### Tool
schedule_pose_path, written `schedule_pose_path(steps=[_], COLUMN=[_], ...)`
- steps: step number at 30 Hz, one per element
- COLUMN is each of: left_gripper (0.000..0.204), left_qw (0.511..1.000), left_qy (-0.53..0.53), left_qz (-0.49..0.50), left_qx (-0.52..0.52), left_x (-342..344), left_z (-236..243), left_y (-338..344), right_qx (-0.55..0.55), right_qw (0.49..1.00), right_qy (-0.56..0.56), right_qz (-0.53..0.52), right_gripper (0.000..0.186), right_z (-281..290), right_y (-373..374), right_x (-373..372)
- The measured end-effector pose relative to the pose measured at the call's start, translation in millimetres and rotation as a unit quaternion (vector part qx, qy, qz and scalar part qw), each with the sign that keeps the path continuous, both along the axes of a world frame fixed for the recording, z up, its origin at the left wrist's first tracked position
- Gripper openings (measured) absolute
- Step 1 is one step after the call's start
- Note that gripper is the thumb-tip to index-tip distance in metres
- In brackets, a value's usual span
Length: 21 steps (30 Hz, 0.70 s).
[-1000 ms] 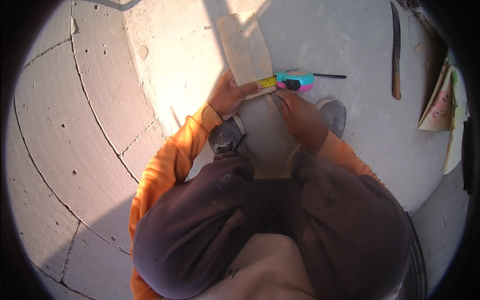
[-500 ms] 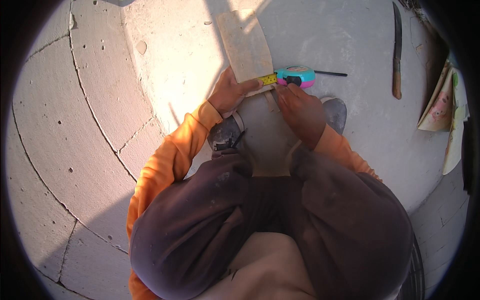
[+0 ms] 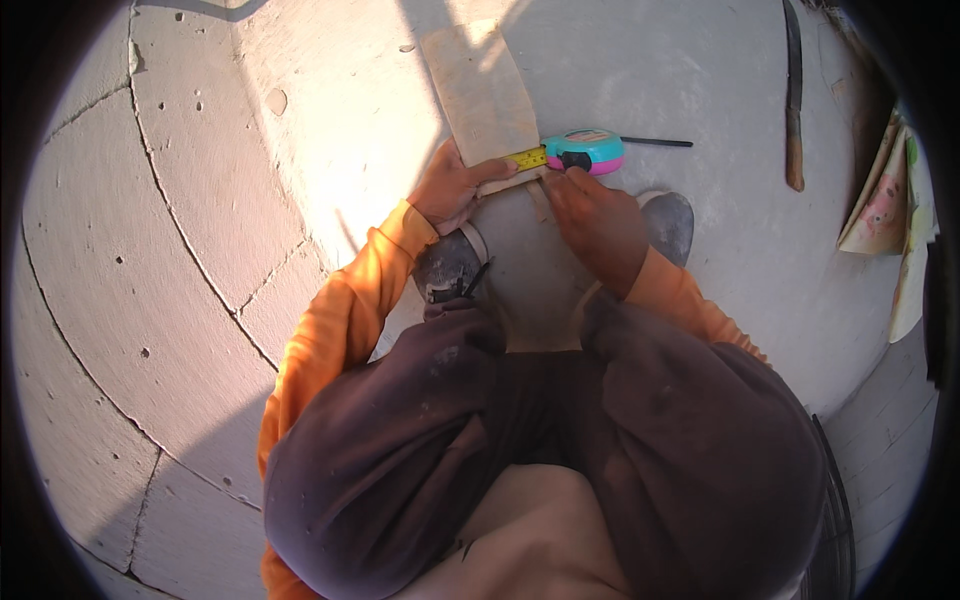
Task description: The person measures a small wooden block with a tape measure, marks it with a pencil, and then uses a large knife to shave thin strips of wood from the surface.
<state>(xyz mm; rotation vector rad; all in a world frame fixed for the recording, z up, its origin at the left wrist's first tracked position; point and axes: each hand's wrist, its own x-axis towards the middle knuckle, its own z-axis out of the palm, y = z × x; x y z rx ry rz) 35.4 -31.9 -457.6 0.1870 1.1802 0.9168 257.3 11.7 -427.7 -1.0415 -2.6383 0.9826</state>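
Observation:
A pale flat board (image 3: 482,90) lies lengthwise away from me on the floor. Across its near end runs the yellow blade of a tape measure (image 3: 586,148), whose turquoise and pink case rests at the board's right edge. My left hand (image 3: 447,190) grips the board's near left corner, its thumb pressing the blade down. Just below the case, my right hand (image 3: 600,222) is closed, its fingertips together at the board's near edge. Whatever those fingertips may hold is hidden. A thin strip (image 3: 539,201) pokes out from under the board beside them.
A long knife with a wooden handle (image 3: 794,165) lies on the floor at the far right. Beyond it is a crumpled printed sheet (image 3: 877,205). A thin black strap (image 3: 657,142) extends right from the case. Cracked paving slabs (image 3: 190,260) cover the left side. My shoes flank the board's near end.
The board, tape measure and both hands appear slightly further left in the picture. The grip of both hands looks the same.

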Motion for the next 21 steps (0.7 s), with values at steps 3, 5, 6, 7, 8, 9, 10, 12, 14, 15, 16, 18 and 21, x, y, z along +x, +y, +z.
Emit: schedule_pose_path(steps=[3, 5, 6, 7, 8, 9, 10, 12, 14, 15, 16, 18, 21], left_gripper=[0.05, 0.049, 0.049, 0.049, 0.049, 0.05, 0.05, 0.052, 0.055, 0.055, 0.056, 0.055, 0.055], left_qw=[0.999, 0.999, 0.999, 0.999, 0.999, 0.999, 0.999, 0.998, 0.998, 0.998, 0.998, 0.999, 0.999], left_qy=[-0.04, -0.039, -0.033, -0.027, -0.02, -0.012, -0.004, -0.003, -0.008, -0.006, -0.003, -0.002, -0.002], left_qz=[-0.006, -0.018, -0.024, -0.028, -0.033, -0.039, -0.044, -0.054, -0.055, -0.055, -0.056, -0.047, -0.038], left_qx=[-0.021, -0.028, -0.029, -0.03, -0.031, -0.028, -0.026, -0.021, -0.014, -0.014, -0.014, -0.009, -0.009], left_x=[-7.6, -11.0, -12.2, -13.4, -14.8, -15.8, -16.8, -14.6, -13.9, -14.1, -14.2, -15.2, -13.4], left_z=[1.0, -0.4, -1.4, -2.8, -4.3, -6.1, -7.8, -7.9, -4.9, -5.0, -5.6, -3.6, -2.5], left_y=[1.2, 1.9, 1.3, -0.1, -0.2, -0.3, -0.4, 1.5, 3.2, 2.9, 2.4, 1.9, 1.4], right_qx=[0.01, 0.038, 0.054, 0.07, 0.066, 0.063, 0.06, 0.008, 0.002, 0.023, 0.043, -0.01, -0.006], right_qw=[0.996, 0.986, 0.981, 0.975, 0.979, 0.982, 0.985, 0.991, 0.995, 0.996, 0.996, 0.998, 0.999], right_qy=[0.072, 0.138, 0.162, 0.186, 0.176, 0.166, 0.156, 0.128, 0.102, 0.09, 0.078, 0.053, 0.036], right_qz=[-0.051, -0.085, -0.094, -0.102, -0.079, -0.056, -0.033, -0.021, -0.003, 0.008, 0.02, 0.024, 0.036], right_gripper=[0.019, 0.019, 0.02, 0.02, 0.021, 0.022, 0.023, 0.025, 0.027, 0.027, 0.028, 0.025, 0.024], right_z=[9.8, 8.2, 2.3, -1.6, -1.9, -1.0, -2.0, -13.5, -19.8, -21.2, -21.6, -14.7, -17.5], right_y=[-1.8, -0.5, 2.8, 3.7, 1.7, -2.2, -5.1, -15.0, -16.2, -13.3, -11.4, -9.4, -10.6], right_x=[-1.8, -1.1, 0.5, 2.3, 4.0, 5.9, 7.2, 11.8, 12.1, 9.3, 7.1, 3.5, 1.3])
